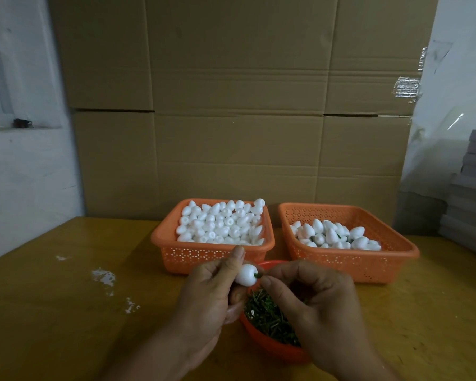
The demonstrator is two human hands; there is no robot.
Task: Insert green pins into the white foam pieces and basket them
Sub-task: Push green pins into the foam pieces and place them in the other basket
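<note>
Gripping a white foam piece (pixel 245 274), the left hand (pixel 204 298) has thumb and fingers curled round it, held above the near rim of the orange bowl (pixel 270 346). Right hand (pixel 313 306) pinches a green pin (pixel 257 276) at the foam piece's right end; pin tip is touching the foam, depth not readable. Bowl sits on the wooden table (pixel 66 298) under both hands, filled with loose green pins (pixel 267 314). Left basket (pixel 212 255), orange, is heaped with plain white foam pieces (pixel 220 224). Right basket (pixel 349 264), just beside it, holds a smaller pile of foam pieces (pixel 333 235), a few showing green between them. White crumbs (pixel 105 277) are scattered on the table left of the hands. Cardboard boxes (pixel 239 105) stand stacked behind the baskets; grey stack of flat sheets (pixel 470 193) at far right.
</note>
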